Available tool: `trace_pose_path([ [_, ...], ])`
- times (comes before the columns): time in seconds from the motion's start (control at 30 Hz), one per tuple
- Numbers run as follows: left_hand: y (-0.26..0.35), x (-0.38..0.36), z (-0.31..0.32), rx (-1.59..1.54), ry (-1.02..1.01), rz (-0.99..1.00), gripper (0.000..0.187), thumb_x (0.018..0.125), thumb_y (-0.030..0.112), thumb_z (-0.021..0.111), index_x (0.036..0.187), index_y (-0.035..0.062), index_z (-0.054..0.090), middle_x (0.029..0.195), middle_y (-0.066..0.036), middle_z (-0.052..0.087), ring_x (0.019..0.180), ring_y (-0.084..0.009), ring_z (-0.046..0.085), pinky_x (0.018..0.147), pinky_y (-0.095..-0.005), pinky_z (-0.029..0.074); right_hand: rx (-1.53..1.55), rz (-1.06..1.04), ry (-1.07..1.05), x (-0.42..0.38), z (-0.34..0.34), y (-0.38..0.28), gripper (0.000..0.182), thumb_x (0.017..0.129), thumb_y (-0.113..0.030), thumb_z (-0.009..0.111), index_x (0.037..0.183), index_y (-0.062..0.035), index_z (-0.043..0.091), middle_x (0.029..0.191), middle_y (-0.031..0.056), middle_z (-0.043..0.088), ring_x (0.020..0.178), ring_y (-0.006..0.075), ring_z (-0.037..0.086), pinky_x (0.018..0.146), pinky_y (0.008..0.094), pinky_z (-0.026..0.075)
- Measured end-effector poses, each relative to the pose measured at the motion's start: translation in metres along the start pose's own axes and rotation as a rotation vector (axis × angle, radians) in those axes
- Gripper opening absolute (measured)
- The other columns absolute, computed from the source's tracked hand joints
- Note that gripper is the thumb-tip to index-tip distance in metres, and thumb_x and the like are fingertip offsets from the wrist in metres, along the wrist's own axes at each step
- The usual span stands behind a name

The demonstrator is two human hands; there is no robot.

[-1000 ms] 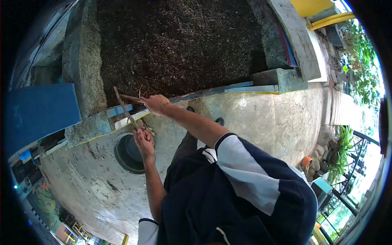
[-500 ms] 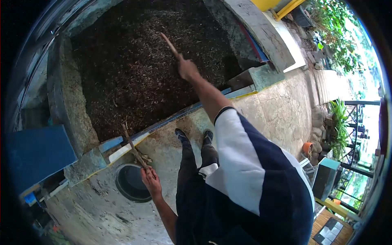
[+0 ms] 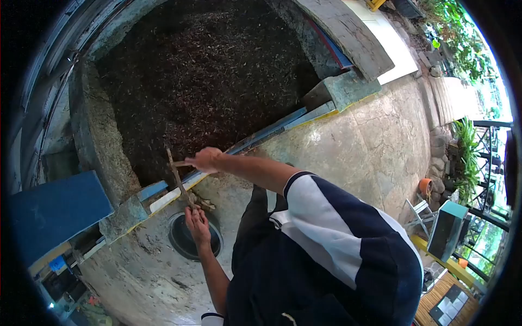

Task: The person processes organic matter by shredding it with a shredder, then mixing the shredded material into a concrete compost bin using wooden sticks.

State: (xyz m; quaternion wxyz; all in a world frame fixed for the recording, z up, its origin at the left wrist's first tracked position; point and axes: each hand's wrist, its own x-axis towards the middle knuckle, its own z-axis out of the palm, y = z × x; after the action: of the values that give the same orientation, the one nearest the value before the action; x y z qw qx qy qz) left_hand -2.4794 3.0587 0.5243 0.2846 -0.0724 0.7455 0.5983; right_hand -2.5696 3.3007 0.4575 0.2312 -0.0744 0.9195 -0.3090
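My left hand (image 3: 198, 224), low over a dark round tub, is closed around the lower end of a rough branch (image 3: 177, 177) that points up toward the soil bed. Beside my fingers, the branch overlaps a pale knobbly clump (image 3: 204, 203). My right hand (image 3: 206, 160) is closed on a thin brown stick (image 3: 180, 163), of which only a short length shows. This stick lies across the upper part of the branch in this view. Both hands are close to the bed's near edge.
A walled bed of dark soil (image 3: 206, 81) lies ahead, edged by blue and white boards (image 3: 296, 117). The dark tub (image 3: 216, 239) stands on the concrete floor (image 3: 348, 157). A blue panel (image 3: 60, 212) is at left; a terracotta pot (image 3: 426, 186) and chair (image 3: 421, 213) are at right.
My right hand has swept down and left with the stick, from over the soil to the branch. My left hand stays on the branch, and the view has shifted slightly.
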Motion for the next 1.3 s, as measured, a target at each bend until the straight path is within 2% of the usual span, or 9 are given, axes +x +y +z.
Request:
trace_pose_path([
  [0.17, 0.0, -0.017, -0.001, -0.011, 0.068, 0.082, 0.02, 0.105, 0.031, 0.046, 0.102, 0.0111, 0.051, 0.074, 0.003, 0.044, 0.052, -0.0031, 0.031, 0.044, -0.0195, 0.026, 0.016, 0.035, -0.016, -0.017, 0.012, -0.014, 0.056, 0.1, -0.017, 0.047, 0.155, -0.0264, 0.037, 0.1, 0.0152, 0.072, 0.093, 0.0342, 0.073, 0.072, 0.0499, 0.06],
  [0.3, 0.003, -0.042, 0.004, -0.032, 0.144, 0.087, 0.022, 0.105, 0.031, 0.045, 0.103, 0.0101, 0.052, 0.074, 0.003, 0.045, 0.052, -0.0033, 0.034, 0.043, -0.0201, 0.027, -0.198, 0.098, -0.017, -0.035, -0.024, 0.045, 0.055, 0.099, -0.016, 0.046, 0.153, -0.0127, 0.039, 0.098, 0.0169, 0.073, 0.088, 0.0348, 0.073, 0.068, 0.0498, 0.059],
  [0.5, -0.046, -0.059, -0.017, -0.011, 0.251, -0.017, 0.023, 0.105, 0.03, 0.045, 0.109, 0.0082, 0.054, 0.074, 0.002, 0.046, 0.053, -0.0055, 0.039, 0.045, -0.0225, 0.03, 0.048, 0.452, 0.683, -0.123, -0.122, 0.16, 0.034, 0.102, -0.02, 0.042, 0.132, -0.0058, 0.046, 0.096, 0.0253, 0.071, 0.09, 0.0442, 0.07, 0.073, 0.0564, 0.056],
  [0.6, -0.08, -0.039, -0.028, 0.141, 0.316, 0.025, 0.026, 0.106, 0.031, 0.045, 0.113, 0.0075, 0.055, 0.074, -0.003, 0.048, 0.06, -0.0153, 0.049, 0.054, -0.0303, 0.04, 0.064, 0.59, 0.757, -0.161, -0.137, 0.204, 0.034, 0.102, -0.02, 0.042, 0.133, -0.0074, 0.046, 0.097, 0.0264, 0.07, 0.093, 0.0447, 0.07, 0.075, 0.0553, 0.056],
  [0.67, -0.084, -0.016, -0.021, 0.709, 0.357, 0.206, 0.032, 0.106, 0.031, 0.044, 0.116, 0.0038, 0.057, 0.081, -0.014, 0.057, 0.073, -0.0322, 0.059, 0.068, -0.0429, 0.046, 0.013, 0.778, 0.668, -0.168, -0.119, 0.236, 0.035, 0.102, -0.02, 0.044, 0.134, -0.0073, 0.047, 0.097, 0.0273, 0.07, 0.095, 0.0455, 0.069, 0.078, 0.0538, 0.056],
  [0.8, -0.149, 0.078, -0.003, 0.976, 0.398, 0.349, 0.032, 0.106, 0.024, 0.038, 0.118, 0.0015, 0.058, 0.099, -0.024, 0.066, 0.092, -0.0472, 0.062, 0.077, -0.0564, 0.046, 0.084, 0.72, 0.685, -0.163, -0.078, 0.22, 0.032, 0.102, -0.022, 0.045, 0.131, -0.0076, 0.045, 0.088, 0.0303, 0.068, 0.088, 0.0517, 0.067, 0.078, 0.0594, 0.054],
  [0.93, -0.087, 0.107, 0.097, 0.721, 0.36, 0.003, 0.027, 0.106, 0.021, 0.04, 0.113, 0.0013, 0.057, 0.097, -0.026, 0.065, 0.093, -0.047, 0.063, 0.076, -0.0561, 0.048, 0.133, 0.668, 0.46, -0.155, -0.045, 0.17, 0.06, 0.097, -0.011, 0.049, 0.154, -0.0046, 0.031, 0.096, 0.0272, 0.07, 0.093, 0.0445, 0.07, 0.079, 0.0531, 0.057],
  [1.0, -0.076, 0.121, 0.127, 0.724, 0.296, 0.27, 0.027, 0.105, 0.024, 0.042, 0.111, 0.0018, 0.057, 0.095, -0.026, 0.065, 0.091, -0.0465, 0.064, 0.075, -0.0563, 0.047, 0.14, 0.655, 0.446, -0.153, -0.039, 0.158, 0.065, 0.096, -0.01, 0.05, 0.156, -0.0043, 0.027, 0.095, 0.0268, 0.07, 0.09, 0.044, 0.07, 0.078, 0.0531, 0.057],
  [1.3, 0.027, 0.14, 0.181, 0.774, 0.071, 0.474, 0.031, 0.104, 0.027, 0.047, 0.111, -0.0009, 0.06, 0.084, -0.026, 0.064, 0.084, -0.0451, 0.065, 0.071, -0.0528, 0.047, 0.11, 0.574, 0.581, -0.205, -0.041, 0.132, 0.041, 0.099, -0.013, 0.047, 0.139, -0.0018, 0.042, 0.088, 0.0256, 0.069, 0.081, 0.0449, 0.069, 0.069, 0.0546, 0.055],
])
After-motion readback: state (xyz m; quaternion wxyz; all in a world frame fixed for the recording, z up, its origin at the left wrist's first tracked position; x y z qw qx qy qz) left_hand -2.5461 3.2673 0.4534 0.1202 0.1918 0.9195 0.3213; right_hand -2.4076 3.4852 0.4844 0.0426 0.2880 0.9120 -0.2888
